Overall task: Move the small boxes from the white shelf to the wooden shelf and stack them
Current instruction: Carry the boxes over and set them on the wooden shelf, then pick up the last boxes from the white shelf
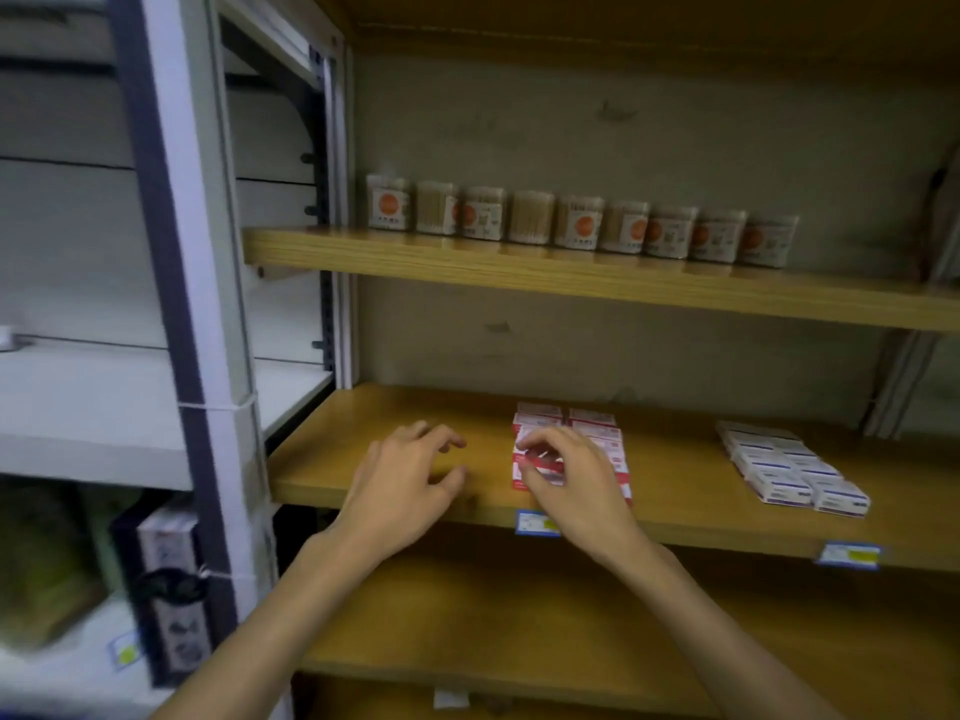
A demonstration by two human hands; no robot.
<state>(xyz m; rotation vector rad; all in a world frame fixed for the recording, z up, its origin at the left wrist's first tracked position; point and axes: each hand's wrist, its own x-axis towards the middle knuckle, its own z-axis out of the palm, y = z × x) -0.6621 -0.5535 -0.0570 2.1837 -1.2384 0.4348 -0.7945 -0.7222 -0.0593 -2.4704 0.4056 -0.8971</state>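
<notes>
Two-column red boxes [592, 433] lie under right hand [566, 475].

Motion blur softens the whole view. The right hand [566, 475] covers the near part of the red-and-white boxes [592, 426], so their count and any grip can't be told. Print on the blue-and-white boxes [792, 472], right of that hand, is too blurred to read. Beyond both hands, jar labels [579, 226] are unreadable. Items left of & below the left hand [402, 483] are a blur, cut by the frame edge.
</notes>
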